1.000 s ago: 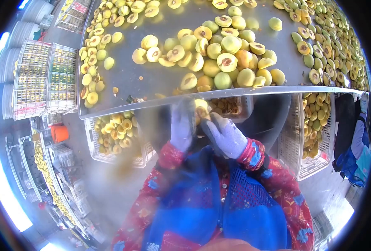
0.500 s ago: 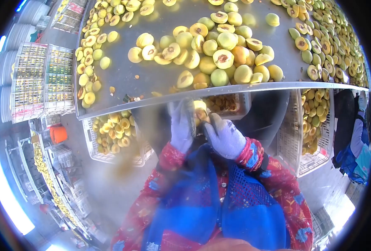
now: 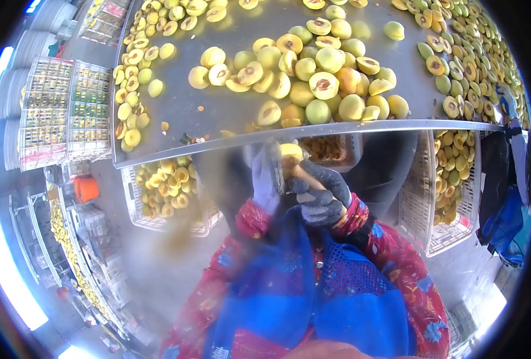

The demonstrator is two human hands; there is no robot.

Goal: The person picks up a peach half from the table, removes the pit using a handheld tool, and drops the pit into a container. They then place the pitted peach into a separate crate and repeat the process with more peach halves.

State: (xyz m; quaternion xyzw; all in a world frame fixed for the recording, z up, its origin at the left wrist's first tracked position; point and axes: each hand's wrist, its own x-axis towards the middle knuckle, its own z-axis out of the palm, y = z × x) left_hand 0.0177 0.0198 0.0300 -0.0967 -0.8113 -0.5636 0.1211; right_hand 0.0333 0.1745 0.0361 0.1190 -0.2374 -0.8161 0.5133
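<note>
Just below the table's front edge, my left hand (image 3: 266, 173), in a pale lavender and grey glove, is closed around a yellow peach half (image 3: 290, 152). My right hand (image 3: 324, 196), its grey-coated glove fingers curled, grips a tool with a light wooden handle (image 3: 308, 178). The handle slants up toward the fruit; its working end is hidden at the peach. Beyond the edge, a heap of whole and halved peaches (image 3: 313, 66) lies on the metal table (image 3: 185, 113).
Crates of peach halves (image 3: 167, 185) and peaches (image 3: 451, 173) stand below the table at either side. Another crate (image 3: 337, 149) sits under its middle. More fruit (image 3: 475, 66) covers the right side, near a co-worker's gloved hand (image 3: 507, 105). Stacked crates (image 3: 47, 113) and an orange bucket (image 3: 86, 188) are left.
My right hand has turned over, so its curled fingers and the wooden handle now show. The peach half stays in my left hand. At far right, the co-worker's hand has moved onto the table.
</note>
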